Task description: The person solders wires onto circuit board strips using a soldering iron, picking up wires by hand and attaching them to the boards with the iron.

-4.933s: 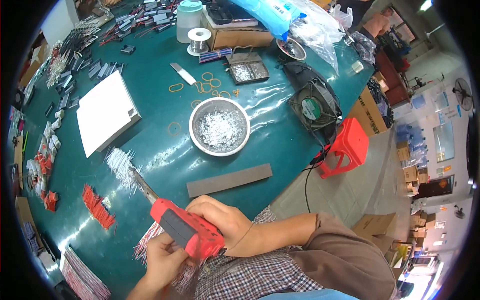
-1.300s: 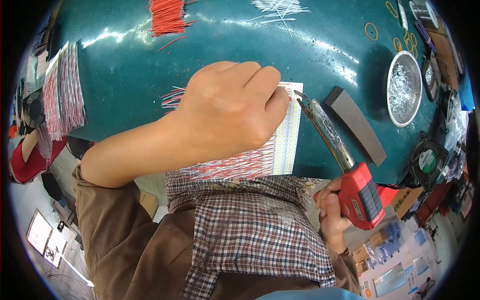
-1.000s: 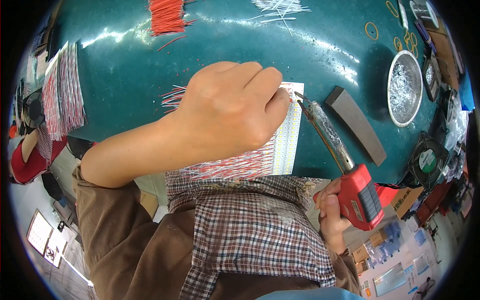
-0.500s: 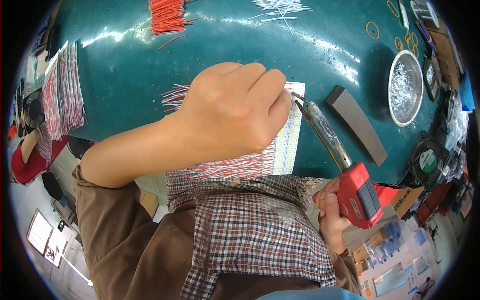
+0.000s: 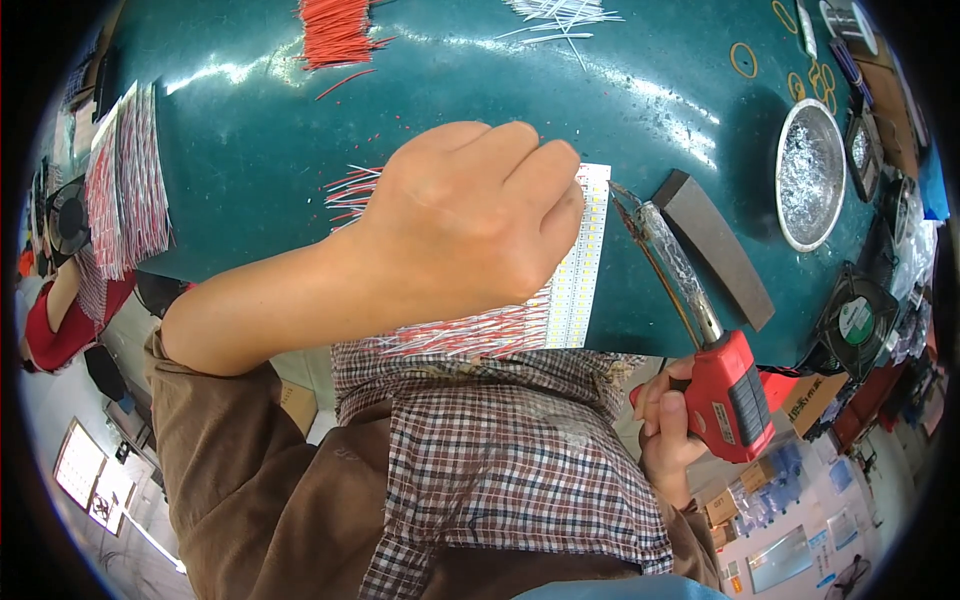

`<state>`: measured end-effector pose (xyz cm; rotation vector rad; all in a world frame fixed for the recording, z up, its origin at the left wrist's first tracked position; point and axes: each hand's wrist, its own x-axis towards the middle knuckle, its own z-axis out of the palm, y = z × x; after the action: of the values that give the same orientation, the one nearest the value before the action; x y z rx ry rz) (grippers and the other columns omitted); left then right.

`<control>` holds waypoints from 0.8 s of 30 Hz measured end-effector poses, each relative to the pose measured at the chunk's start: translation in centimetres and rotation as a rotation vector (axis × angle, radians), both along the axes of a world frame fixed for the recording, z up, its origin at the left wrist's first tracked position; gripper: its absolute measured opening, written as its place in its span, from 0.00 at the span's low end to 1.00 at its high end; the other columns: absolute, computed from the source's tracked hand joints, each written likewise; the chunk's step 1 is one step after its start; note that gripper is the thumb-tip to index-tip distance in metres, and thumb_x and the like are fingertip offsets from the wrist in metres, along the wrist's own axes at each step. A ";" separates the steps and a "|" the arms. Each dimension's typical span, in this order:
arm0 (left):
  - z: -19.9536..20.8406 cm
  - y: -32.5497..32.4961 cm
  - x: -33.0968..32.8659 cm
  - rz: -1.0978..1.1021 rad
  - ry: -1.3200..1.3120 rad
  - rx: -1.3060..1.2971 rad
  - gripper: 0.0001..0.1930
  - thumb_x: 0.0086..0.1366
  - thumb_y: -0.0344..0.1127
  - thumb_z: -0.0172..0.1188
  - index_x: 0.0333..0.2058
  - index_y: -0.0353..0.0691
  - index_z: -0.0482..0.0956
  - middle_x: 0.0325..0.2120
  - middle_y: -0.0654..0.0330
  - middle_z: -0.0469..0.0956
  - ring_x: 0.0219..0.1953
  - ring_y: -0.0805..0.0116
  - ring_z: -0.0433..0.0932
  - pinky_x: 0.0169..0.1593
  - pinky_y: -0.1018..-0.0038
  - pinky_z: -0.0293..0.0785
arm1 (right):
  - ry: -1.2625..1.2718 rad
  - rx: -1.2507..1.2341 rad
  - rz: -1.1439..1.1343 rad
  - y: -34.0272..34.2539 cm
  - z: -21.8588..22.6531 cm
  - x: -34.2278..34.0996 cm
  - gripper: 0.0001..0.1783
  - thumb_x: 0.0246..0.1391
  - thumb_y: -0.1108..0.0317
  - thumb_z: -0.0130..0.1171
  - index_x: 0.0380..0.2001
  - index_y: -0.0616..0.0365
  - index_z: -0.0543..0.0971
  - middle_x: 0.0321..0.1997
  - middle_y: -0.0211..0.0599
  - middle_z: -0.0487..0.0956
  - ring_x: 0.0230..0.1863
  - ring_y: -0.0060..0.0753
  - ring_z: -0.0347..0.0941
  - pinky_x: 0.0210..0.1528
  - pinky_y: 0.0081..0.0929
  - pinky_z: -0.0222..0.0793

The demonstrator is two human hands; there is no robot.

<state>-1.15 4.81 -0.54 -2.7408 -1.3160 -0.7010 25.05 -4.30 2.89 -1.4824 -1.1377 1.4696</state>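
My left hand (image 5: 478, 218) is closed in a pinch above a white LED strip panel (image 5: 578, 290); what its fingers hold is hidden beneath them. Red and white wires (image 5: 465, 332) run from the panel's left side, partly covered by that hand and forearm. In my right hand (image 5: 668, 428) is the handle of a red soldering gun (image 5: 735, 400). Its metal barrel slants up and left, with a thin feed tube alongside, and the tip is by the panel's upper right edge. Whether the tip touches the panel I cannot tell.
A dark sanding-block-like bar (image 5: 715, 245) lies just right of the barrel. Farther right stands a metal bowl (image 5: 811, 175) of silvery bits, near a small fan (image 5: 855, 318). Red wires (image 5: 335, 35) and white wires (image 5: 562, 14) lie at the back. Wired panels (image 5: 130, 185) hang at left, near another person's arm.
The soldering gun has shifted right and slightly down in my right hand, its tip drawing away from my left fingers to the panel's edge. My left hand has barely moved.
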 end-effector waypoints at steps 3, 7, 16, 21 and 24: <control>-0.3 0.0 0.0 0.005 -0.022 0.009 0.11 0.40 0.30 0.64 0.27 0.38 0.80 0.22 0.65 0.70 0.21 0.73 0.69 0.19 0.78 0.61 | 0.007 -0.010 -0.007 -0.2 0.0 0.2 0.15 0.54 0.68 0.54 0.41 0.66 0.67 0.19 0.32 0.65 0.11 0.17 0.54 0.16 0.19 0.57; -0.3 0.0 0.1 0.010 -0.051 0.055 0.12 0.39 0.30 0.64 0.27 0.38 0.81 0.23 0.65 0.72 0.22 0.72 0.70 0.19 0.78 0.61 | -0.017 -0.032 0.009 -0.4 0.0 0.3 0.16 0.54 0.67 0.54 0.42 0.66 0.67 0.17 0.31 0.65 0.12 0.17 0.55 0.16 0.19 0.57; -0.5 -0.4 0.5 -0.002 -0.090 0.079 0.10 0.40 0.29 0.64 0.26 0.37 0.81 0.19 0.66 0.67 0.20 0.72 0.67 0.19 0.76 0.59 | -0.038 -0.075 0.049 -0.4 0.3 0.6 0.14 0.54 0.67 0.54 0.40 0.66 0.68 0.18 0.32 0.66 0.11 0.16 0.54 0.16 0.18 0.58; -0.5 -0.5 0.5 -0.003 -0.059 0.050 0.09 0.41 0.28 0.65 0.26 0.37 0.81 0.18 0.66 0.66 0.19 0.72 0.66 0.18 0.77 0.58 | -0.051 -0.081 0.035 -0.4 0.1 0.4 0.11 0.53 0.69 0.53 0.36 0.66 0.68 0.19 0.32 0.65 0.11 0.16 0.54 0.15 0.18 0.58; -0.5 -0.5 0.5 0.007 -0.060 0.048 0.09 0.41 0.28 0.65 0.26 0.37 0.81 0.18 0.66 0.66 0.19 0.72 0.66 0.18 0.77 0.58 | -0.034 -0.056 0.076 -0.2 0.0 0.6 0.09 0.53 0.71 0.52 0.33 0.66 0.67 0.20 0.33 0.65 0.11 0.16 0.54 0.15 0.18 0.58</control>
<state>-0.68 4.32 -0.99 -2.6967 -1.3015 -0.8099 25.62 -4.49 2.85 -1.5219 -1.1942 1.5449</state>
